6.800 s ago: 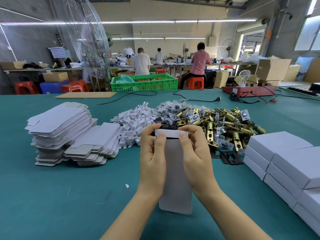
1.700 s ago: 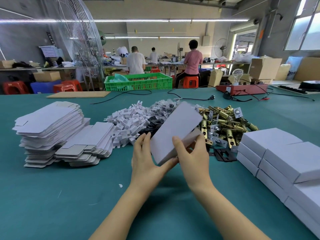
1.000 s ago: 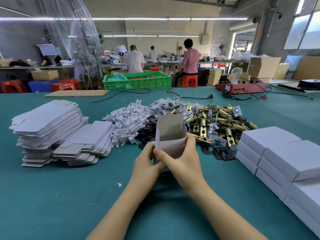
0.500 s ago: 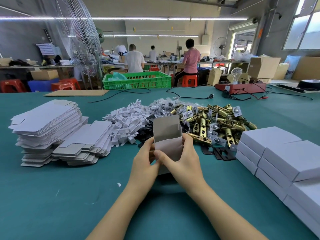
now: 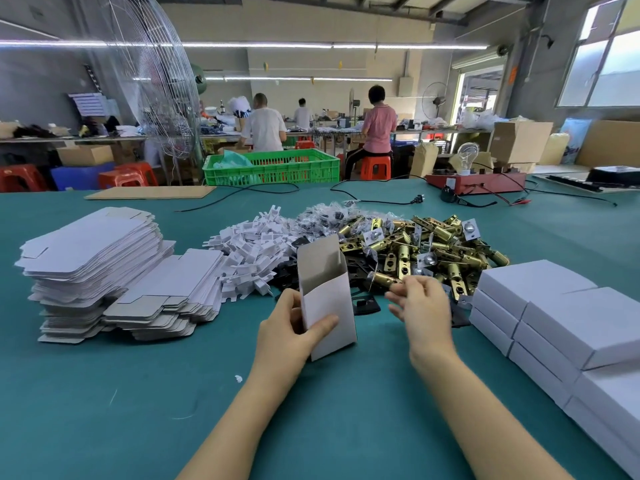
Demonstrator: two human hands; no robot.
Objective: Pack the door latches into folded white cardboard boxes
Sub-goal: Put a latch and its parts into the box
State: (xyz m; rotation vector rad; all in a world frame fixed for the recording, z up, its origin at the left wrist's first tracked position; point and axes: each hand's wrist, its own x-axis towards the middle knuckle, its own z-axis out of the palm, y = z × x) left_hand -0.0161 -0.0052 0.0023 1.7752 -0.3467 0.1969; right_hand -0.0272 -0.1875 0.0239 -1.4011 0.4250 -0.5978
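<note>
My left hand point(image 5: 289, 336) grips a folded white cardboard box point(image 5: 327, 299), held upright with its open top and raised flap facing away from me. My right hand point(image 5: 424, 303) hovers to the right of the box, fingers apart and blurred, holding nothing, just in front of the heap of brass door latches point(image 5: 415, 251). Black plates point(image 5: 363, 303) lie under the heap's near edge. Two stacks of flat white box blanks point(image 5: 104, 265) stand on the left.
Closed white boxes point(image 5: 561, 327) are stacked at the right edge of the green table point(image 5: 138, 410). White plastic inserts point(image 5: 252, 251) and bagged small parts point(image 5: 325, 216) lie behind the box. A green crate point(image 5: 273, 168), cables and a red device sit at the far edge; people work beyond.
Both hands were folding the box shut at its bottom. Now my right hand has let go and moved right toward the latches, while my left hand keeps the box upright.
</note>
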